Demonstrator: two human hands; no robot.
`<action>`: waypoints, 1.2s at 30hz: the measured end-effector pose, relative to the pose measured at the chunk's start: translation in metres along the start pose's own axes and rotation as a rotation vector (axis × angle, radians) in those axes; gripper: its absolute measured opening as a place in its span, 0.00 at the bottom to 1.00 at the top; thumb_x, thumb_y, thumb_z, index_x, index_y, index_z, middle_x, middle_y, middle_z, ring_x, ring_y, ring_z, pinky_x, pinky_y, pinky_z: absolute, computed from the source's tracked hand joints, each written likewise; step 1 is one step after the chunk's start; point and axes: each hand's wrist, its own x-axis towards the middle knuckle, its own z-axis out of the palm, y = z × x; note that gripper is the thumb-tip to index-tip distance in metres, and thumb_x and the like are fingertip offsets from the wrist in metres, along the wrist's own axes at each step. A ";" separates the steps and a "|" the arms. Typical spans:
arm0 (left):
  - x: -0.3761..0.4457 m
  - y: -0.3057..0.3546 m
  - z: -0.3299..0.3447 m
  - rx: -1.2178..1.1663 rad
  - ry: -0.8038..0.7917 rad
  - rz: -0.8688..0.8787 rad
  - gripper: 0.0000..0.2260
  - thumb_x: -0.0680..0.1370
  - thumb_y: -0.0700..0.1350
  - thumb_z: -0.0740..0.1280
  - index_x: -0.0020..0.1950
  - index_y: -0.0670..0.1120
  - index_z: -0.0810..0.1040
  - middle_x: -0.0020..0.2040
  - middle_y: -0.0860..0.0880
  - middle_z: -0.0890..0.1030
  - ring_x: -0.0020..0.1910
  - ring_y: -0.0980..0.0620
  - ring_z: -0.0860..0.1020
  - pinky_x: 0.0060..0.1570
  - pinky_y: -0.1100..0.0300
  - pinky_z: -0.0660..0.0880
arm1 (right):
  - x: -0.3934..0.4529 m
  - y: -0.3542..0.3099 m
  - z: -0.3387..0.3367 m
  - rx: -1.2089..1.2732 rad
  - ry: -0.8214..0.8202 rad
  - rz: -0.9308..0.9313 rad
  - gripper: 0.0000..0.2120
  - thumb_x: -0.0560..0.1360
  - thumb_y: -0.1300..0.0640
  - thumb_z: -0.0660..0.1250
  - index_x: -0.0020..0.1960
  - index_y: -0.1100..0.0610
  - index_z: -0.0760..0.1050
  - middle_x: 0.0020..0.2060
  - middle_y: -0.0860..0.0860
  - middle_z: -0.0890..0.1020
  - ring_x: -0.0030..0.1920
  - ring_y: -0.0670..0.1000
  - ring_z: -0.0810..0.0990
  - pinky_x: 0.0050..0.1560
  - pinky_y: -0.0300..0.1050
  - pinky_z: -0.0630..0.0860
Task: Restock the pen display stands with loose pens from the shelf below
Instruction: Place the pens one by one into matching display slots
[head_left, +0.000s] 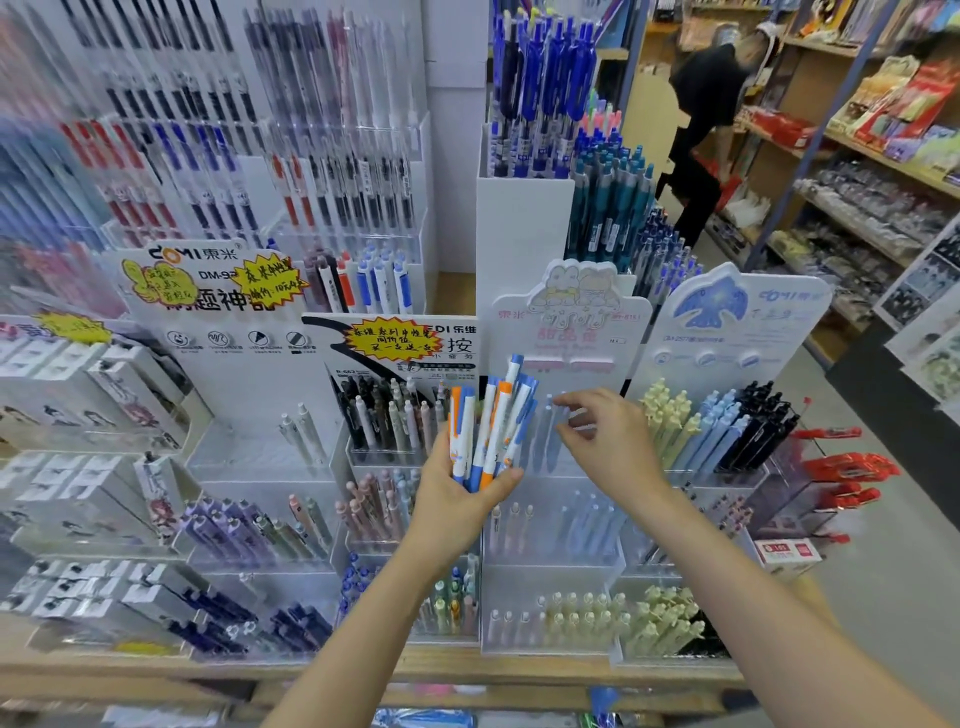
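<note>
My left hand (457, 493) grips a bunch of white pens with blue and orange clips (491, 426), held upright in front of a tiered clear display stand with a pastel rabbit header (569, 317). My right hand (608, 439) hovers just right of the bunch, over the stand's top tier, fingers spread and curled, holding nothing that I can see. A few pale blue pens (545, 436) stand in that top tier. Lower tiers hold pale pink, blue and yellow pens (571, 618).
More acrylic stands flank it: a black-and-pastel pen stand (389, 415) on the left, a bird-header stand (727, 426) on the right. Tall blue pen racks (540, 93) rise behind. A wooden shelf edge (467, 670) runs below. A person in black (706, 119) bends in the aisle at right.
</note>
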 end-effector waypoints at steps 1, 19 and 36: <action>-0.001 0.000 -0.001 0.013 -0.017 0.030 0.31 0.76 0.37 0.73 0.70 0.63 0.65 0.61 0.60 0.80 0.58 0.62 0.80 0.59 0.63 0.78 | -0.001 -0.002 -0.004 -0.008 0.022 -0.006 0.12 0.75 0.58 0.71 0.59 0.53 0.80 0.52 0.48 0.77 0.43 0.44 0.78 0.46 0.38 0.78; -0.008 -0.002 -0.004 -0.070 -0.050 -0.122 0.23 0.77 0.37 0.73 0.66 0.56 0.71 0.48 0.47 0.83 0.39 0.54 0.80 0.43 0.57 0.81 | 0.005 -0.069 -0.012 0.490 -0.335 0.162 0.06 0.79 0.52 0.67 0.55 0.47 0.79 0.43 0.51 0.85 0.36 0.55 0.85 0.44 0.58 0.82; 0.022 0.021 -0.016 -0.527 -0.016 -0.321 0.10 0.76 0.41 0.68 0.35 0.45 0.81 0.31 0.47 0.74 0.27 0.52 0.71 0.30 0.61 0.74 | -0.036 -0.063 0.001 0.843 -0.472 0.459 0.10 0.74 0.61 0.72 0.53 0.64 0.78 0.44 0.60 0.84 0.43 0.56 0.85 0.44 0.48 0.83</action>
